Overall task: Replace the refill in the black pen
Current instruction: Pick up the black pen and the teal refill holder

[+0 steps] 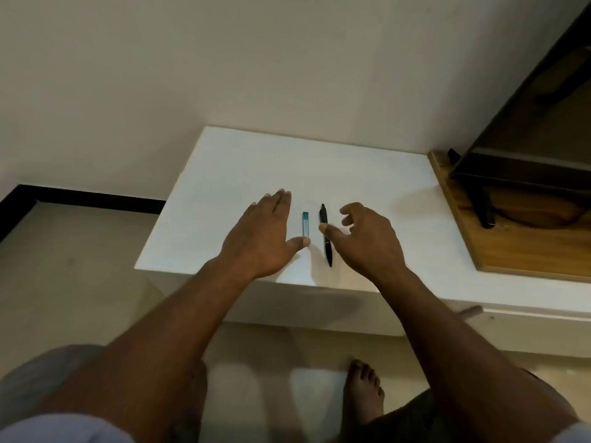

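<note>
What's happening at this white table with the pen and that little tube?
A person reaches over the white table with both hands. The left hand, fingers straight, has its thumb at the near end of a small teal-topped refill case. The right hand, fingers loosely curled, has its thumb over the black pen lying beside it. Nothing is gripped yet; the pen is not yet opened.

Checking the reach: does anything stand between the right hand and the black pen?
Nothing visible does. The right hand is beside the black pen; the teal case lies on the pen's other side.
</note>
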